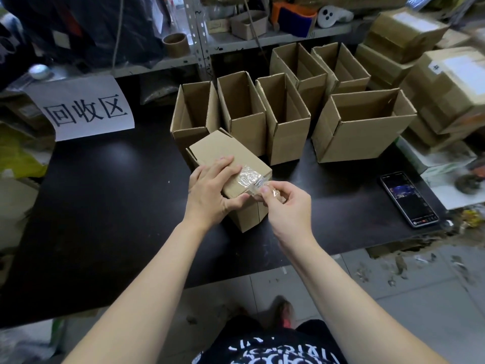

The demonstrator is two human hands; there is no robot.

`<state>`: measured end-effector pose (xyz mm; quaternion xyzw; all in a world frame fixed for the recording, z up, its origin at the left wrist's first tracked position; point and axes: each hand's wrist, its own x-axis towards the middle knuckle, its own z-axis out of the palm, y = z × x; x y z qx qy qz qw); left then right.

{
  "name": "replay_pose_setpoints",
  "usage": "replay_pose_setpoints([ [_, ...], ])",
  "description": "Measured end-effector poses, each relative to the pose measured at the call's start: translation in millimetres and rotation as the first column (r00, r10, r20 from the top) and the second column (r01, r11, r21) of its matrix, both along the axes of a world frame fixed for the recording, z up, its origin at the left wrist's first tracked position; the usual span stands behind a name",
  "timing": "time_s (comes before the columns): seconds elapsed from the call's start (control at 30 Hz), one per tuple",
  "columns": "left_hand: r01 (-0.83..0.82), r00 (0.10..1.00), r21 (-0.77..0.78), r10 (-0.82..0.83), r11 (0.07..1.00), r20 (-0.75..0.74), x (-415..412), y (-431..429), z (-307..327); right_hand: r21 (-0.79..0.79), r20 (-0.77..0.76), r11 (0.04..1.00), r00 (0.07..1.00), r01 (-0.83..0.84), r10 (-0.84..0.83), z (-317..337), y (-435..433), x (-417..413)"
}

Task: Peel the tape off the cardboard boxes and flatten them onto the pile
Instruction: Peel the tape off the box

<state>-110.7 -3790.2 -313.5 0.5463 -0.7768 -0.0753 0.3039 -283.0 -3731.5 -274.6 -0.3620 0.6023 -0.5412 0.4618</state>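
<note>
**A:** Where's the box, and what has hold of it?

**B:** The box (215, 151) lies on its side on the worktop (105, 206). The left hand (210, 190) has its fingers laid over the upper face and its thumb hooked round the near edge. That grip pins the box down.

**A:** And the tape?

**B:** The right hand (283, 206) pinches a crumpled tab of clear tape (248, 177) between thumb and forefinger, with the other fingers curled in. Just beyond that grip, the rest of the tape is stuck to the box's upper face.

**A:** How will it handle?

**B:** I'd judge the box light and hollow. Its thin corrugated walls would skid or buckle under a hard pull, so brace it right beside the peel line. The tape looks thin and sticky, likely to stretch or tear. It is best pinched low, close to where it leaves the card.

**A:** Anything close by?

**B:** Open boxes (286, 127) stand just past the left grip. A phone (409, 199) lies well off to the right of the right grip.
</note>
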Motion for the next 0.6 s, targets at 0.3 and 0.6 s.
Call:
replay_pose_setpoints([
  [0.3, 0.043, 0.996, 0.032, -0.045, 0.999, 0.079, -17, -9, 8, 0.077, 0.238, 0.995, 0.967, 0.07, -0.087, 8, -17, -19],
  [0.6, 0.026, 0.998, -0.115, -0.019, 0.993, 0.061, -36, -10, 5, 0.162, 0.195, 0.983, 0.973, 0.089, -0.12, 2, -10, -18],
])
